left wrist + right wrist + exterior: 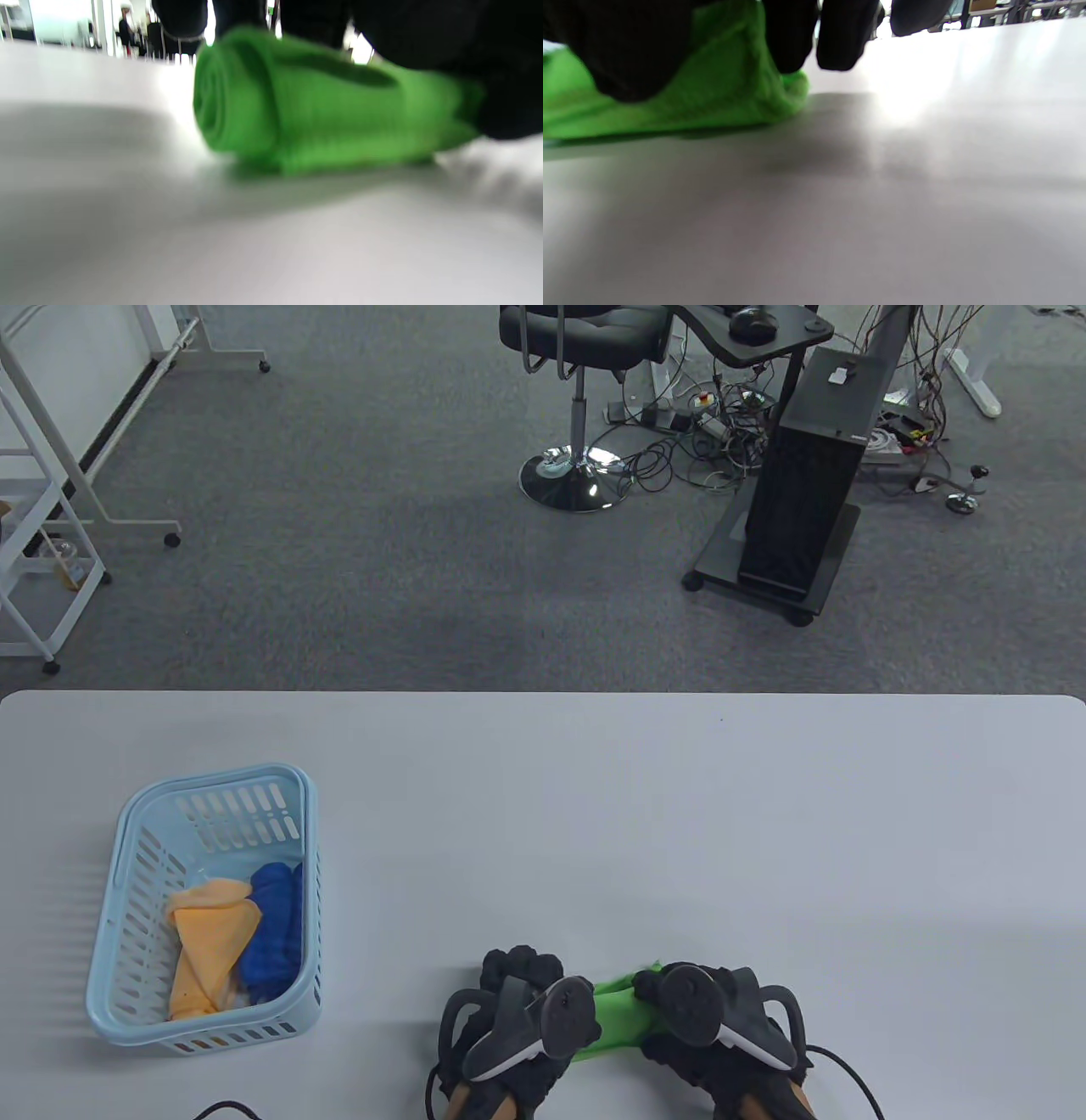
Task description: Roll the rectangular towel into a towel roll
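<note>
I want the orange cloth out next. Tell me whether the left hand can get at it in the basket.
Probably yes. The basket is open-topped, the orange cloth lies uncovered beside the blue cloth, and bare table separates it from the left hand, which now rests on the green towel.

- The counter (645, 814) is seen as a pale grey-white surface with rounded far corners, filling the lower half of the table view.
- A light blue slotted basket (136, 848) is set on the counter near its left edge, toward the near-left corner.
- A green towel (618, 1005), rolled into a cylinder, is laid directly on the counter close to the middle of the near edge; its spiral end is shown in the left wrist view (220, 106).
- The roll's other end is seen resting on the counter surface in the right wrist view (729, 97).
- A dark cable (222, 1107) is lying at the near edge, left of the towel.
</note>
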### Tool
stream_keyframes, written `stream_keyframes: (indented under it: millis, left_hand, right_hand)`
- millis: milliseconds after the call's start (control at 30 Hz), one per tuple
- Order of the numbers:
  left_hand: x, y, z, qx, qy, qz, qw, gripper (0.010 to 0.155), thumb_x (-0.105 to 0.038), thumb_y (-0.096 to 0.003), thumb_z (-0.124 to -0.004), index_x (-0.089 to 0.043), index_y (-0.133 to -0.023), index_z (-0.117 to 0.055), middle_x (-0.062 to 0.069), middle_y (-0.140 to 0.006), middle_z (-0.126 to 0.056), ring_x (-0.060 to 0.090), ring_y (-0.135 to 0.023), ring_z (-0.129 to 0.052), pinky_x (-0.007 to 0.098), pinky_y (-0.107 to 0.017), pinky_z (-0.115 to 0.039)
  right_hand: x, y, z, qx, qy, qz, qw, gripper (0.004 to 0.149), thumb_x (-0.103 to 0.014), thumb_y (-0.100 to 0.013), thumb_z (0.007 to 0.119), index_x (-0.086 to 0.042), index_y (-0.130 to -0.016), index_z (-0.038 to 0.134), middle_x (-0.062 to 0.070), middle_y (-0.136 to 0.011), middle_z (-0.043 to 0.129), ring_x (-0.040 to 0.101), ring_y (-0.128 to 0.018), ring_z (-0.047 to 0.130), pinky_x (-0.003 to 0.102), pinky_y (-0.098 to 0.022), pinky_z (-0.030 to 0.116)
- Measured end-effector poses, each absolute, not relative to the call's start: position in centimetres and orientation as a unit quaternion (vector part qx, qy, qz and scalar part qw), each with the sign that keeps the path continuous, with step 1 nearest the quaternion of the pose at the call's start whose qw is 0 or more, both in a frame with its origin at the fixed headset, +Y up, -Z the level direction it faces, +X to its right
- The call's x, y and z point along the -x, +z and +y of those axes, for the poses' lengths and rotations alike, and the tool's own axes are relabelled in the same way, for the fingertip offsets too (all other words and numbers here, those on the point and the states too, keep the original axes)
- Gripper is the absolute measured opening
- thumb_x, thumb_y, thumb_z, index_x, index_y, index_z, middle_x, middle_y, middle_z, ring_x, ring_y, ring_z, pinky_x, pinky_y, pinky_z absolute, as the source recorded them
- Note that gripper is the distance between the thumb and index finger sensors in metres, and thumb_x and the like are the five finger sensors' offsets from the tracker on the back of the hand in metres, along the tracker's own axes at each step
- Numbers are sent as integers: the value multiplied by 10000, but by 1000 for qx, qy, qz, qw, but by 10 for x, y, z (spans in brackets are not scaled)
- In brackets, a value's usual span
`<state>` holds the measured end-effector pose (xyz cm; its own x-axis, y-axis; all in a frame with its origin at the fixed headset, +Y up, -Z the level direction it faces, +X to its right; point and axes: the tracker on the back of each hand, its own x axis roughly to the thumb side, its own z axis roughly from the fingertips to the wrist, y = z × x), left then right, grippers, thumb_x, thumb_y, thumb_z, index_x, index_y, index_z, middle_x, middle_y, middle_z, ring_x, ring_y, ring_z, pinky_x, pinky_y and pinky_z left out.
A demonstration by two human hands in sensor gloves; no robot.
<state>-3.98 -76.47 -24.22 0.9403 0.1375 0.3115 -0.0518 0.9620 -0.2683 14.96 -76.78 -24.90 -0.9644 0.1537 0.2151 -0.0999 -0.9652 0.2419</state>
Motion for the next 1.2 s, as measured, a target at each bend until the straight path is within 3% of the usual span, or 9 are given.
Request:
stream_keyframes:
  millis: [100, 233, 267, 367, 433, 533, 767, 1067, 1200]
  left_hand:
    - [39, -245, -774, 155, 11, -154, 976, 781, -566, -330, -779, -302, -1041, -591, 131, -1057, -634, 446, -1006, -486, 683, -701, -363]
    - [40, -246, -777, 175, 20, -148, 973, 797, -553, -339, -779, -297, -1062, -562, 146, -1084, -574, 444, -1009, -480, 684, -699, -368]
    - [40, -244, -778, 168, 23, -156, 973, 853, -553, -344, -781, -275, -1087, -466, 165, -1115, -395, 455, -1020, -416, 683, -708, -347]
    - [40, -242, -774, 99, 22, -187, 977, 828, -518, -325, -818, -381, -1040, -424, 127, -1081, -427, 417, -998, -488, 679, -701, -381]
    - [39, -241, -771, 106, 18, -187, 977, 773, -500, -337, -821, -427, -1011, -450, 107, -1079, -447, 417, -1006, -472, 676, -709, -364]
    - [41, -242, -767, 62, 39, -203, 976, 713, -482, -321, -846, -396, -978, -584, 97, -1051, -542, 400, -992, -534, 668, -700, -409]
    - [52, -246, -767, 82, 43, -176, 980, 696, -485, -325, -834, -466, -985, -613, 104, -1081, -554, 408, -997, -550, 665, -700, -426]
    - [61, -249, -763, 84, 43, -196, 976, 680, -414, -350, -858, -524, -974, -613, 124, -1110, -526, 420, -1013, -524, 672, -701, -415]
    - [59, -250, -770, 144, 37, -190, 971, 670, -477, -379, -761, -509, -1019, -566, 157, -1137, -461, 451, -1025, -460, 674, -697, -394]
  right_hand:
    - [-145, -249, -767, -111, 987, 103, 56, 737, -381, -262, 834, -239, -951, 614, 65, -879, 681, 292, -826, 745, 581, -683, 550]
    - [-145, -248, -765, -124, 983, 123, 58, 712, -414, -264, 805, -198, -929, 669, 67, -814, 741, 285, -756, 794, 586, -671, 570]
    - [-146, -248, -765, -126, 981, 135, 68, 709, -408, -265, 807, -183, -924, 677, 72, -806, 747, 289, -746, 798, 588, -671, 568]
    - [-147, -248, -765, -125, 977, 150, 85, 697, -406, -268, 799, -153, -910, 702, 85, -776, 769, 293, -709, 815, 594, -666, 572]
    - [-149, -249, -765, -127, 974, 166, 88, 693, -428, -274, 784, -140, -901, 719, 82, -754, 790, 287, -685, 832, 595, -664, 578]
    - [-151, -250, -766, -123, 971, 179, 103, 688, -494, -292, 735, -122, -869, 768, 77, -712, 821, 286, -651, 846, 614, -659, 568]
    - [-149, -248, -768, -119, 970, 185, 100, 669, -585, -291, 670, -185, -801, 834, 54, -706, 819, 291, -661, 828, 606, -662, 561]
    - [-142, -243, -771, -121, 963, 204, 125, 623, -536, -317, 617, -180, -751, 886, 54, -678, 838, 286, -633, 847, 618, -661, 544]
    - [-145, -243, -773, -101, 965, 204, 133, 633, -531, -320, 614, -168, -768, 875, 76, -699, 823, 306, -648, 831, 629, -660, 531]
